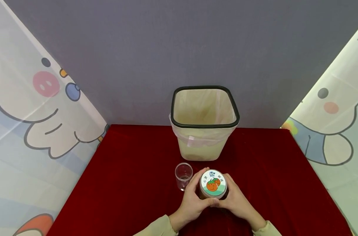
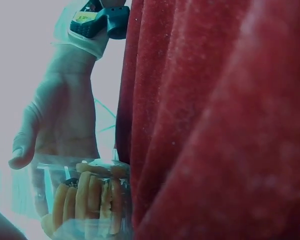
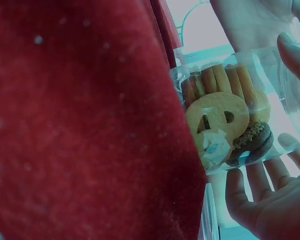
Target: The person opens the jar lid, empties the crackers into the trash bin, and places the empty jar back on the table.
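A clear jar of cookies, with a round printed lid showing orange fruits, is held between both hands near the front of the table. My left hand grips its left side and my right hand its right side, and the thumbs meet in front. The right wrist view shows ring-shaped and dark cookies in the jar's lower part. In the left wrist view the right hand reaches along the jar. A clear cup stands just left of the left hand's fingers.
Behind the jar stands a pale bin with a black rim and a liner. Red cloth covers the table. A grey panel rises at the back, with cartoon-printed sheets on both sides.
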Tool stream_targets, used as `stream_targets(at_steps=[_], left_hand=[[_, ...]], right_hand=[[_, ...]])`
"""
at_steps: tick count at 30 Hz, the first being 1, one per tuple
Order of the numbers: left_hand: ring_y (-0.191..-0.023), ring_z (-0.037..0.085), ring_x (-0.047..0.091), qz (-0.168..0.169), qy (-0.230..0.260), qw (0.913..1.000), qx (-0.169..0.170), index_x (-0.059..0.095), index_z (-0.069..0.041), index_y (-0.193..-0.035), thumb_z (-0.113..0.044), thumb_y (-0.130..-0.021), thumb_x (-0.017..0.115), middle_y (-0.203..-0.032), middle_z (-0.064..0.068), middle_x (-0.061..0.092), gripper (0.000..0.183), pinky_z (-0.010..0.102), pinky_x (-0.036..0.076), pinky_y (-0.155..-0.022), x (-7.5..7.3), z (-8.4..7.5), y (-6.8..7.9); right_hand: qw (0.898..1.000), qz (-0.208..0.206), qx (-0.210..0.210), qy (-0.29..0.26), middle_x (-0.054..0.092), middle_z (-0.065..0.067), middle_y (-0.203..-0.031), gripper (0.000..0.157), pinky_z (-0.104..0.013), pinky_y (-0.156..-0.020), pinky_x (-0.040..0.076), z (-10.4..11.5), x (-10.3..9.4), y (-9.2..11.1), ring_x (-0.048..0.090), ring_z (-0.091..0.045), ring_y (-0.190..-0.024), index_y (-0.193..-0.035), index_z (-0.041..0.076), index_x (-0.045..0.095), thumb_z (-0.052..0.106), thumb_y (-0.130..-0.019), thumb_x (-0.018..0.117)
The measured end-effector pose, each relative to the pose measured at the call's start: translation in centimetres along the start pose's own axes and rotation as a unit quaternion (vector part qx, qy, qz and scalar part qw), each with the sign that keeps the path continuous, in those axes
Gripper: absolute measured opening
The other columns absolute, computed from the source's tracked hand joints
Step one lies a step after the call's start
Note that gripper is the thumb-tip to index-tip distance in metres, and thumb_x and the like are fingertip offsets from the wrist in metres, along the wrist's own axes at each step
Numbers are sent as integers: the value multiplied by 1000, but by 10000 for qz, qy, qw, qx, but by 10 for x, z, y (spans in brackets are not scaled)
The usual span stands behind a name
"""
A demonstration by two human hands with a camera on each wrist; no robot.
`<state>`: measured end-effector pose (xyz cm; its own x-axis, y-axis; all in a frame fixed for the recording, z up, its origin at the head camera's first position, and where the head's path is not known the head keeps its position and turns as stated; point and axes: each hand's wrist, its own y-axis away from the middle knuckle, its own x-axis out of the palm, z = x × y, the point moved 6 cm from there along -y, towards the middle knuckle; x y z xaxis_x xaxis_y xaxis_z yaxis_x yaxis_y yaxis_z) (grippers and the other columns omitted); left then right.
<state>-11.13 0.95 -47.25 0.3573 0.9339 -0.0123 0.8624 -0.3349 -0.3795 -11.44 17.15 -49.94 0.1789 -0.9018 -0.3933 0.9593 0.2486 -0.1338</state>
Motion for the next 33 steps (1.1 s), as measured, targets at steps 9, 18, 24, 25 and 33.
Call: stream_targets(at_steps=[9,18,24,25,33], left_hand=[[-137,27,42,-150,-337,9987,350,37,-12,-152,-2,-73,89,-152,6,43,95,32,31,-113,-4,-13,-1],[-137,30,42,-146,-315,9971,673,34,-9,-153,-1,-73,88,-153,9,40,97,35,34,-112,-15,-37,-3],[-129,32,49,-245,-8,9971,714,31,-7,-155,7,-74,84,-153,13,37,98,38,52,-95,-30,-56,-2],[-129,32,49,-274,4,9969,738,31,-6,-155,8,-74,84,-153,14,38,98,38,51,-95,-32,-60,-2],[-136,33,41,-636,-195,9943,837,33,-5,-153,11,-73,84,-152,15,39,96,29,35,-110,-57,-80,3]], right_hand=[[9999,69,41,-72,51,3,-125,85,-29,-98,43,-3,2,0,52,-16,-114,-139,29,47,31,-69,94],[9998,75,-81,-156,51,2,-124,82,-26,-96,45,-1,2,-1,52,-16,-114,-136,28,51,28,-67,95],[9997,156,-165,-73,50,3,-128,87,-28,-94,46,-1,2,-2,51,-16,-116,-138,27,49,31,-65,96],[9996,177,-185,-87,49,3,-129,88,-29,-94,46,0,2,-2,51,-17,-115,-139,27,49,30,-65,96],[9992,200,-329,-104,50,0,-129,89,-26,-95,46,0,3,-2,52,-17,-116,-142,29,47,28,-67,95]])
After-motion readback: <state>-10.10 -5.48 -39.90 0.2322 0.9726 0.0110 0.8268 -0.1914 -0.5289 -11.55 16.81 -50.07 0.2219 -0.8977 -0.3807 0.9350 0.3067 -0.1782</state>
